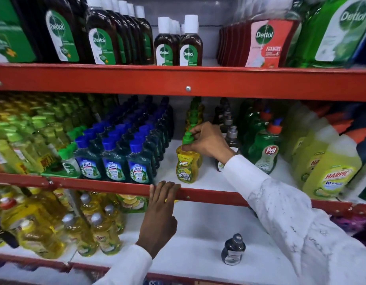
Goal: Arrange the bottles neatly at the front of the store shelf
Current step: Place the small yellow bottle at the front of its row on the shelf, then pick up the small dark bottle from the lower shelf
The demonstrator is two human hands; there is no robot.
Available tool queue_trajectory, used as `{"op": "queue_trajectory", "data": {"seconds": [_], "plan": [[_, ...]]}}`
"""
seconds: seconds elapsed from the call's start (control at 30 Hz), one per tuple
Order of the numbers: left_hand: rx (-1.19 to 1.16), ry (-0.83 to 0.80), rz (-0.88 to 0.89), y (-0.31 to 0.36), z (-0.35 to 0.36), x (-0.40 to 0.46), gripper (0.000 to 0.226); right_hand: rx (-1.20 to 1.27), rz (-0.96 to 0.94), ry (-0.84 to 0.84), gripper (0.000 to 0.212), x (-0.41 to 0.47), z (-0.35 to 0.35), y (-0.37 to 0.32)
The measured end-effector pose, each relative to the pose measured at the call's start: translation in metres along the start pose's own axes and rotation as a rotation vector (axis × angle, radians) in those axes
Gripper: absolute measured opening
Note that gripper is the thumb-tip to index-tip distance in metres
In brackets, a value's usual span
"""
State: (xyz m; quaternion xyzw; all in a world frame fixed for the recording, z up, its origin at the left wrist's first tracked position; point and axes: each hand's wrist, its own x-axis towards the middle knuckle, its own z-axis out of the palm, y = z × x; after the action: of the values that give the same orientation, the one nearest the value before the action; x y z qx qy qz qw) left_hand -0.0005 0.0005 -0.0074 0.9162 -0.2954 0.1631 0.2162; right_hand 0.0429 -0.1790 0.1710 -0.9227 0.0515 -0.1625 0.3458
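**Pulling the yellow bottle to the front**

On the middle shelf, near its front edge, stands a small yellow plastic bottle with a green cap (187, 164). It is upright, with more bottles like it lined up behind it. The right hand (209, 142) has its fingers (193, 133) closed around the green cap and the bottle's neck. The left hand (160, 204) lies flat, with open fingers resting on the red metal shelf edge (116, 187), holding nothing.

To do this step well, I think the bottle should slide forward slowly, staying upright, until it sits just behind the red edge with its label facing out. A hold low on the neck would help stop it tipping.

Just to the left stand dark green bottles with blue caps (113, 161), already neat at the front. To the right is a green Pril bottle with an orange cap (265, 149). The yellow bottle should line up with these.
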Motion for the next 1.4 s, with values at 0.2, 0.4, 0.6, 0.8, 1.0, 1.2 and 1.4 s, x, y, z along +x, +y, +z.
{"op": "queue_trajectory", "data": {"seconds": [0.2, 0.4, 0.6, 0.8, 1.0, 1.2, 1.4], "plan": [[0.073, -0.016, 0.005, 0.003, 0.000, 0.000, 0.089, 0.046, -0.041, 0.002, 0.058, -0.010, -0.001, 0.013], [0.132, 0.057, 0.073, 0.028, 0.014, 0.003, 0.076, -0.150, -0.260, 0.262, 0.047, -0.081, -0.014, 0.068], [0.132, 0.073, 0.196, 0.061, 0.037, 0.016, 0.075, -0.333, -0.343, 0.249, 0.035, -0.153, -0.003, 0.159], [0.207, 0.016, 0.171, 0.073, 0.048, 0.019, 0.083, -0.395, -0.398, 0.146, 0.021, -0.188, 0.018, 0.221], [0.229, -0.001, 0.171, 0.072, 0.046, 0.018, 0.085, -0.408, -0.166, -0.194, 0.048, -0.196, 0.057, 0.263], [0.221, -0.044, 0.139, 0.075, 0.043, 0.018, 0.084, -0.271, 0.086, -0.402, 0.044, -0.184, 0.078, 0.276], [0.224, -0.061, 0.150, 0.072, 0.040, 0.017, 0.085, -0.173, 0.095, -0.306, 0.028, -0.177, 0.056, 0.256]]}}
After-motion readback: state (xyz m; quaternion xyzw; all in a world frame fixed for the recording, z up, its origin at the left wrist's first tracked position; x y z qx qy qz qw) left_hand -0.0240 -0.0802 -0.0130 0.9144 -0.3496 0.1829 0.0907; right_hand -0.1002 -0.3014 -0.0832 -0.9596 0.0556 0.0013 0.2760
